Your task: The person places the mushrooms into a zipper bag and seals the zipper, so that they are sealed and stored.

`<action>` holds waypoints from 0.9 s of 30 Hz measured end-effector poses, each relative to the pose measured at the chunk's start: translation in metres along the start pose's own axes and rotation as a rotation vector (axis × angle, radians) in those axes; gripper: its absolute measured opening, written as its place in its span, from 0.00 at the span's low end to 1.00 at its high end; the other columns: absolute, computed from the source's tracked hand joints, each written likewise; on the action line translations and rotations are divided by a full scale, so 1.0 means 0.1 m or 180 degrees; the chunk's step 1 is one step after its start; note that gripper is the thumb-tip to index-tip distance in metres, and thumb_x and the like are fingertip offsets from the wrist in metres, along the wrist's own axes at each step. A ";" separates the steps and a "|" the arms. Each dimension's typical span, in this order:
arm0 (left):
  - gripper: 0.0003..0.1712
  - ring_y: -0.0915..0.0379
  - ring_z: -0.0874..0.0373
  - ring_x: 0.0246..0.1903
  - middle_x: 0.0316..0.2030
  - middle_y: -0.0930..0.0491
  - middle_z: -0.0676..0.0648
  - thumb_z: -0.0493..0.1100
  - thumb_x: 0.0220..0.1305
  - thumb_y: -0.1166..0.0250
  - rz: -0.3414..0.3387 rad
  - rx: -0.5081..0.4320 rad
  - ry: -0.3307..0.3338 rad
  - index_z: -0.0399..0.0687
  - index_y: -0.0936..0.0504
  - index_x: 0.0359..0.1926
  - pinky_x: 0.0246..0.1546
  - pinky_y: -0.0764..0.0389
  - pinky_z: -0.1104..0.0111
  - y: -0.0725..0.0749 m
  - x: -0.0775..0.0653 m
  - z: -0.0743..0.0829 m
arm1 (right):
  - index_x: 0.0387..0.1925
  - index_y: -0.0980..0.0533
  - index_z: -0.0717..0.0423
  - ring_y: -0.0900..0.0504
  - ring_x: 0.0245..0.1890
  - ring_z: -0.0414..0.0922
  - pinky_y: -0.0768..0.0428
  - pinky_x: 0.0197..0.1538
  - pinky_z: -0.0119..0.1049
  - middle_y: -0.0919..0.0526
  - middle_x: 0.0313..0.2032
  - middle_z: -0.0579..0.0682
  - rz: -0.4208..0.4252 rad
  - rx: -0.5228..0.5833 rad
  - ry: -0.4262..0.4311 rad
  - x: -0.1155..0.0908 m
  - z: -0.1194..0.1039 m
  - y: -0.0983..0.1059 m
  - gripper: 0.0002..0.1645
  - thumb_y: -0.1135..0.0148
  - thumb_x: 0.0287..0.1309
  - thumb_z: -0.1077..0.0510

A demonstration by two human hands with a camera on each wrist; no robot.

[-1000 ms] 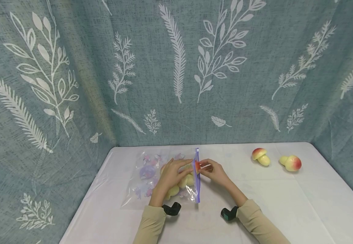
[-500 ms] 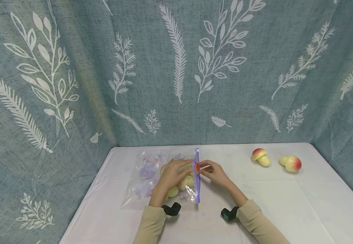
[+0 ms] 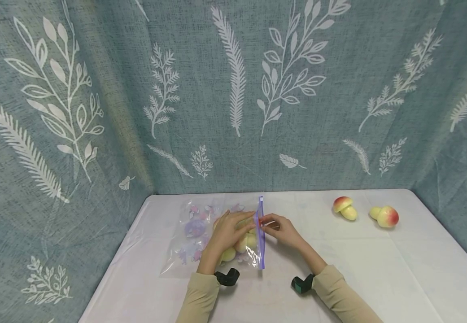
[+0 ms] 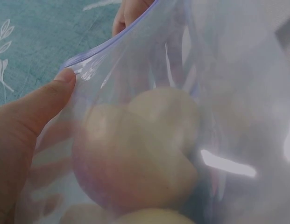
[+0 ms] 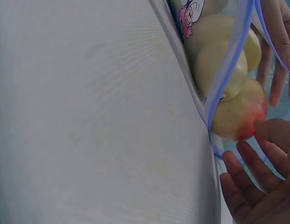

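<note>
A clear zip bag with a purple zip edge and printed cartoon figures lies on the table, its mouth to the right. My left hand is over the bag; in the left wrist view its thumb presses the rim, with fingers seen through the film. At the mouth, my right hand pinches a red-and-yellow toy mushroom by its cap, between thumb and fingertips. More yellow toy mushrooms are inside the bag, partly covered by the left hand.
Two toy mushrooms, one tilted with its red cap up and one on its side, lie at the table's back right. A white cloth covers the table. A blue-green leaf-patterned curtain hangs behind and at both sides.
My right hand has shifted slightly left, and the red cap has slid further into the bag's mouth. The left hand and the bag have stayed in place.
</note>
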State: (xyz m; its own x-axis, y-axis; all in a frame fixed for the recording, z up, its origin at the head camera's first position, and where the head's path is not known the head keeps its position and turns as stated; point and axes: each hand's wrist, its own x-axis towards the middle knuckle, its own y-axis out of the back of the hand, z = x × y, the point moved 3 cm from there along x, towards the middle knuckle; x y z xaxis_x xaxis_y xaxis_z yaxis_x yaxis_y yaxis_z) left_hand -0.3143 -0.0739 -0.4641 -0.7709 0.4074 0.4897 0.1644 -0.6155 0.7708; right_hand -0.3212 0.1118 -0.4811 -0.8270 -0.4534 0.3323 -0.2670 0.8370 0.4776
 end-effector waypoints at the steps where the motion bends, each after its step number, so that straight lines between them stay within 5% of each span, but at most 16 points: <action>1: 0.23 0.26 0.53 0.54 0.51 0.20 0.52 0.55 0.59 0.38 0.0000 0.0005 0.0000 0.55 0.21 0.54 0.63 0.41 0.44 0.00 0.00 0.00 | 0.48 0.27 0.72 0.19 0.42 0.60 0.21 0.46 0.33 0.21 0.45 0.67 -0.0011 0.0002 0.0003 0.00 0.00 0.00 0.17 0.41 0.57 0.68; 16: 0.23 0.27 0.49 0.55 0.51 0.20 0.51 0.55 0.59 0.38 -0.0050 -0.0035 0.0027 0.54 0.22 0.55 0.64 0.43 0.43 -0.01 0.00 0.00 | 0.47 0.26 0.72 0.19 0.41 0.60 0.19 0.44 0.37 0.20 0.44 0.67 0.0010 -0.0081 0.0000 -0.01 0.01 0.04 0.16 0.41 0.56 0.68; 23: 0.23 0.26 0.50 0.54 0.50 0.20 0.51 0.55 0.60 0.39 -0.0050 0.0002 0.0000 0.54 0.22 0.55 0.63 0.42 0.43 -0.01 0.00 0.01 | 0.46 0.24 0.65 0.17 0.40 0.54 0.18 0.42 0.38 0.19 0.44 0.62 0.0132 -0.0217 -0.0065 0.03 0.36 0.05 0.15 0.39 0.57 0.64; 27: 0.23 0.27 0.48 0.54 0.51 0.20 0.51 0.55 0.60 0.39 -0.0061 -0.0037 -0.0012 0.53 0.22 0.55 0.63 0.43 0.43 -0.01 0.01 0.00 | 0.47 0.24 0.63 0.17 0.40 0.53 0.18 0.42 0.39 0.18 0.44 0.60 0.0173 -0.0267 -0.0142 0.02 0.38 0.09 0.15 0.39 0.57 0.63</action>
State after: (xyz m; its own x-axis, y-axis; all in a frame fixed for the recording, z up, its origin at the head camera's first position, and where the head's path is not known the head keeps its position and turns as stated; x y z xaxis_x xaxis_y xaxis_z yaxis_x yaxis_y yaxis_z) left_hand -0.3147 -0.0726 -0.4646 -0.7715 0.4216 0.4765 0.1424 -0.6154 0.7752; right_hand -0.3443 0.1298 -0.5066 -0.8609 -0.3925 0.3237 -0.1804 0.8305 0.5270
